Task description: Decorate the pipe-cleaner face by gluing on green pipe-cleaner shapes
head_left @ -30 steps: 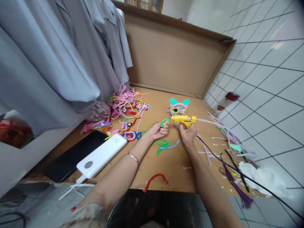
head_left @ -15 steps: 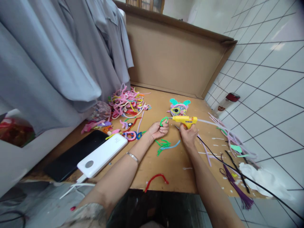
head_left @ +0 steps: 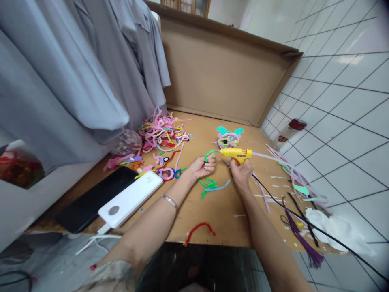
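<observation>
Between the fingers of my left hand (head_left: 203, 167) is a bent green pipe cleaner (head_left: 209, 154), closed into a small loop. My right hand (head_left: 242, 172) grips a yellow hot glue gun (head_left: 236, 153) by its handle, with a long glue stick (head_left: 264, 155) out of its back. The gun's nozzle meets the green loop, or is very close to it. Just behind the gun sits a colourful pipe-cleaner figure (head_left: 228, 140) with teal ears and a yellow-rimmed eye. Several short green pipe cleaners (head_left: 209, 185) and a light blue one lie below my hands.
A heap of pink pipe cleaners (head_left: 161, 127) lies at the back left, a white power bank (head_left: 130, 198) and a black slab (head_left: 97, 198) nearer. Lilac pipe cleaners (head_left: 291, 174), a purple tassel (head_left: 304, 237) and white tissue (head_left: 331, 231) are at right. The gun's cord (head_left: 304, 215) crosses the right side.
Almost nothing differs. Both hands, the green pipe cleaner and the glue gun hold the same position, with only a very slight shift of the view.
</observation>
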Demonstrator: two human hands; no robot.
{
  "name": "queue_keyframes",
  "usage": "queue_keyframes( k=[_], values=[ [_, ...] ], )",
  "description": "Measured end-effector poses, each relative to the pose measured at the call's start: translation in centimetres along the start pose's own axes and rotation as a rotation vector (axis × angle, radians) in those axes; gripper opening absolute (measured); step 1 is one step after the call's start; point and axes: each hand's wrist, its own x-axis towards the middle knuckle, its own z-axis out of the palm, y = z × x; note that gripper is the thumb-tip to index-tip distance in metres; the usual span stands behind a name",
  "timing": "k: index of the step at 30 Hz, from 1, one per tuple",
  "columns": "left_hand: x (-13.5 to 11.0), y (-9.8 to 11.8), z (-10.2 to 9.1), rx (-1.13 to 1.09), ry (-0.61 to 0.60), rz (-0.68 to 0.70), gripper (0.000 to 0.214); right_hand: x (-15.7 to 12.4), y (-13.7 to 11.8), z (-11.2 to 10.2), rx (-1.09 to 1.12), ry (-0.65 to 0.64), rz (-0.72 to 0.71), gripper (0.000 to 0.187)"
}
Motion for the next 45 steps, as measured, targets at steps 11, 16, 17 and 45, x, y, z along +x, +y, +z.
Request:
queue_keyframes(
  k=[11,16,17,45],
  values=[
    [0.15,0.04,-0.12,0.002,-0.006,-0.001,0.027,-0.01,0.14,0.06,-0.009,0.0,-0.015,0.033],
    [0.27,0.03,-0.15,0.02,-0.004,-0.007,0.03,0.01,0.0,-0.02,-0.021,0.018,-0.002,0.029],
    [0.24,0.02,-0.13,0.021,-0.005,-0.005,0.03,0.01,0.0,-0.02,-0.02,0.02,-0.002,0.028],
    [0.32,0.04,-0.37,0.022,-0.009,-0.014,0.023,0.2,-0.15,-0.36,-0.016,-0.037,0.056,0.027]
  ],
)
